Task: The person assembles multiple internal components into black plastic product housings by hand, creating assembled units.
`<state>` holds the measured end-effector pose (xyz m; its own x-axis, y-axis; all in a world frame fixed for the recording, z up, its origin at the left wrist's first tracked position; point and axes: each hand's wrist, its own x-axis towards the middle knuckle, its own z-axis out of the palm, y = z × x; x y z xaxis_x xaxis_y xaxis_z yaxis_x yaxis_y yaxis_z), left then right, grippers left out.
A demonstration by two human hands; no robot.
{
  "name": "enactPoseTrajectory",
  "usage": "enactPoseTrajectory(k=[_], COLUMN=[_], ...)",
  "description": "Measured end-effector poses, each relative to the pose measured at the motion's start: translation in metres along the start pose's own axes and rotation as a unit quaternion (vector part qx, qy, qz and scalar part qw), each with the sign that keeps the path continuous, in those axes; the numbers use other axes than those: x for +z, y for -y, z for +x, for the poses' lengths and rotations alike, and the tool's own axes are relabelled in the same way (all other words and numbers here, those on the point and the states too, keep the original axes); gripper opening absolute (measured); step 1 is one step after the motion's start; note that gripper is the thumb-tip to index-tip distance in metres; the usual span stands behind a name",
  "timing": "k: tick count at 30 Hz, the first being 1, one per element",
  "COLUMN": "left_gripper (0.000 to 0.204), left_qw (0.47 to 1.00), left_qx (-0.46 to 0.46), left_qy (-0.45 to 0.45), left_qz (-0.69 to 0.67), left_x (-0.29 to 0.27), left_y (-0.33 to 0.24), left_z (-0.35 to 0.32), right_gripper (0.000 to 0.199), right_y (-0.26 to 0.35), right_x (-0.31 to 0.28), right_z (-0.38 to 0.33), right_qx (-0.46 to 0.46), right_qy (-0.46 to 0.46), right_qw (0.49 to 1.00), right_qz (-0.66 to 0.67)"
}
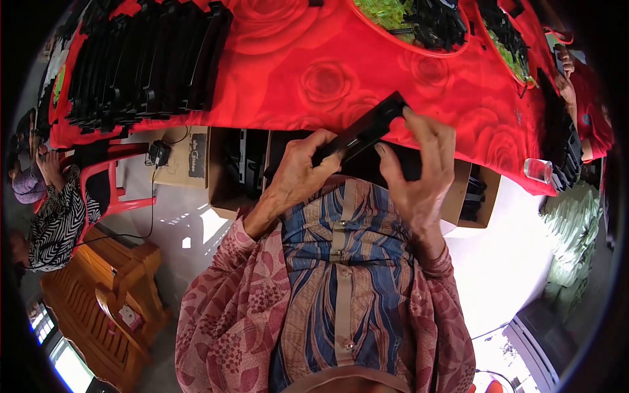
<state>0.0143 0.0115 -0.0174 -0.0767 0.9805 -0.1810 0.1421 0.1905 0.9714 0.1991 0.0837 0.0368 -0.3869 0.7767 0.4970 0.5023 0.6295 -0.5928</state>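
Note:
My left hand (298, 167) is closed round the lower end of a long black plastic part (367, 128), held slantwise above the near edge of the table. The part has a channel along its length, and its far end points up and to the right. My right hand (426, 164) is beside that far end with its thumb and fingers apart. A fingertip appears to touch the end of the part, while the thumb is below it. Whether anything small sits at the right fingertips is hidden.
A row of similar black parts (147, 65) stands on the red rose-patterned cloth (275, 85). A basin (422, 49) holds yellow-green and black pieces. A clear cup (537, 170) is near the right edge. Cardboard boxes (236, 203) stand below; people sit at both sides.

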Motion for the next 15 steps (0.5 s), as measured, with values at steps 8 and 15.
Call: enactPoseTrajectory(k=[8,15], left_gripper=[0.024,0.025], left_qw=[0.985,0.966], left_qx=[0.012,-0.004], left_qy=[0.127,0.201], left_qz=[0.118,0.163], left_x=[-0.032,-0.030], left_y=[-0.012,-0.020], left_z=[-0.002,0.001], right_gripper=[0.050,0.032], right_y=[-0.009,-0.016], right_x=[-0.025,0.004], right_z=[0.028,0.024], right_qx=[-0.020,-0.030], right_qy=[0.197,0.472], right_qw=[0.980,0.881], right_qz=[0.034,0.020])
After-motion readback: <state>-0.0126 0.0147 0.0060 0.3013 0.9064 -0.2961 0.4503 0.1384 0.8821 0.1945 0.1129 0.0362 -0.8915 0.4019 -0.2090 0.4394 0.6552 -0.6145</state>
